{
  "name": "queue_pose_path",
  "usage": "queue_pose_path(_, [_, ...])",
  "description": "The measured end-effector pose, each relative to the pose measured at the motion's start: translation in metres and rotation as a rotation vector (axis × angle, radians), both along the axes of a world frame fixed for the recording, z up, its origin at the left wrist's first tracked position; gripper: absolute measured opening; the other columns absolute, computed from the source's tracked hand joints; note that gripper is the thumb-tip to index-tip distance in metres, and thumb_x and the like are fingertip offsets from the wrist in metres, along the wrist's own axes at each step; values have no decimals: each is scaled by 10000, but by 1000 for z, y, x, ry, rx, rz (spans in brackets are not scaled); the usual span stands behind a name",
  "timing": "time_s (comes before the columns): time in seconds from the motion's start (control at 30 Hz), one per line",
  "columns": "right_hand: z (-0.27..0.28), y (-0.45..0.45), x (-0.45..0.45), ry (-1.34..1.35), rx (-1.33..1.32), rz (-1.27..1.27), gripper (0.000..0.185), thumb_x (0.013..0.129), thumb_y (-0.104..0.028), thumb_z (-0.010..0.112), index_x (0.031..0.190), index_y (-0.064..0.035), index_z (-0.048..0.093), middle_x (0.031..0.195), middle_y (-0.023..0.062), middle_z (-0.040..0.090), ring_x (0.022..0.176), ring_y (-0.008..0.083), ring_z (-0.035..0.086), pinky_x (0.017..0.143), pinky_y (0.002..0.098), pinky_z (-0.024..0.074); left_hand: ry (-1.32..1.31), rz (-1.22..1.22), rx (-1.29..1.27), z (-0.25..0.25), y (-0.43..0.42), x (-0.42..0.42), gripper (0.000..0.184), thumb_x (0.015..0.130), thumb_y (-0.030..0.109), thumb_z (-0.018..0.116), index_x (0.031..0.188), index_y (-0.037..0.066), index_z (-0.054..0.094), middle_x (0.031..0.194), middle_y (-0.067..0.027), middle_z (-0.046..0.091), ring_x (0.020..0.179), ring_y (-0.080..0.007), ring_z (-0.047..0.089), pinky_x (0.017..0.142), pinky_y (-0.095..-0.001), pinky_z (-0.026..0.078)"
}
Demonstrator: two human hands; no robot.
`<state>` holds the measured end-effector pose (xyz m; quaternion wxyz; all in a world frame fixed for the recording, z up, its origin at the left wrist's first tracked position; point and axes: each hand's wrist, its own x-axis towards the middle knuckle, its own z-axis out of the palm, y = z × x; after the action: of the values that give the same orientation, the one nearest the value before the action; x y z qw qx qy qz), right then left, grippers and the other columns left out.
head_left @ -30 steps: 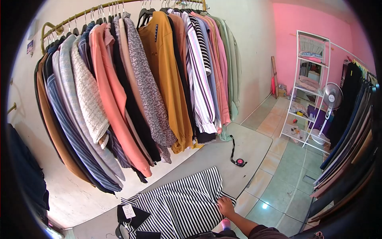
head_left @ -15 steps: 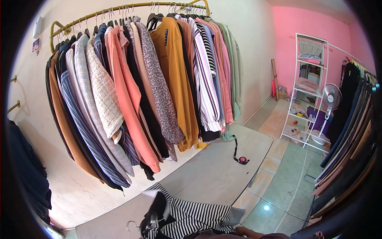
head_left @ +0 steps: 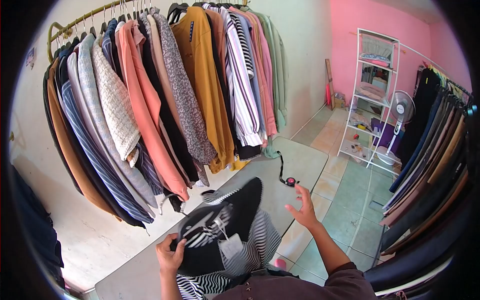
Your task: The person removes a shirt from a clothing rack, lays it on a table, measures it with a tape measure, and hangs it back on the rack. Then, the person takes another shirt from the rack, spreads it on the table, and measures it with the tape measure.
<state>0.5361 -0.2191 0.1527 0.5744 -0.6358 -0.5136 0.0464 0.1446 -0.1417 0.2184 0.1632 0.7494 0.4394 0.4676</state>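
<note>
A black-and-white striped shirt (head_left: 267, 235) with black upper panels is spread in front of me at the lower middle, its edges slightly blurred. A black hanger (head_left: 199, 218) sits at its neck, the hook pointing up and left. From the collar dangles a white tag (head_left: 231, 246). My left hand (head_left: 171, 254) is closed on the shirt's left shoulder, by the end of the hanger. Off to the right of the shirt, my right hand (head_left: 302, 209) is raised with fingers apart, touching nothing.
A long rack of hanging clothes (head_left: 200, 100) runs along the left wall. Below it lies a grey board (head_left: 305, 155) with a black strap-like item (head_left: 290, 181) on it. A white shelf (head_left: 372, 100), a fan (head_left: 401, 107) and more hanging clothes (head_left: 430, 165) stand at the right.
The shirt and hanger have been lifted and turned, so the black panels and tag now show. Both hands have come into clear view, and the camera view has shifted slightly.
</note>
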Motion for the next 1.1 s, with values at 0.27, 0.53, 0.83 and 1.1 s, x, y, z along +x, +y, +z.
queue_pose_path(0.27, [69, -45, -7, -701, 66, 222, 392, 621, -253, 745, 874, -33, 544, 910, 116, 533, 866, 299, 523, 726, 362, 449, 41, -370, 180, 17, 11, 37, 203, 688, 260, 708, 758, 84, 636, 529, -65, 546, 417, -198, 505, 431, -277, 404])
queue_pose_path(0.53, [106, -109, -37, -726, -122, 226, 301, 713, -198, 658, 998, -149, 575, 718, 35, 550, 532, 239, 555, 430, 314, 429, 139, -550, 317, 39, 21, 74, 213, 671, 260, 709, 761, 81, 637, 558, -72, 571, 461, -225, 554, 442, -291, 422])
queue_pose_path(0.83, [185, -137, -36, -876, 44, -186, 440, 650, -35, 644, 1065, -171, 588, 627, 72, 474, 477, 235, 512, 411, 331, 417, 26, -311, 428, -21, 44, 88, 570, 746, 306, 628, 1185, 7, 421, 1052, -194, 510, 952, -340, 498, 830, -386, 399])
queue_pose_path(1.1, [287, -135, -30, -945, 292, -393, 415, 715, 62, 539, 1119, -34, 553, 828, 154, 581, 720, 244, 559, 684, 285, 435, -183, -95, -235, -150, 62, 33, 564, 822, 288, 552, 1222, -42, 329, 1126, -238, 418, 997, -364, 447, 815, -393, 406])
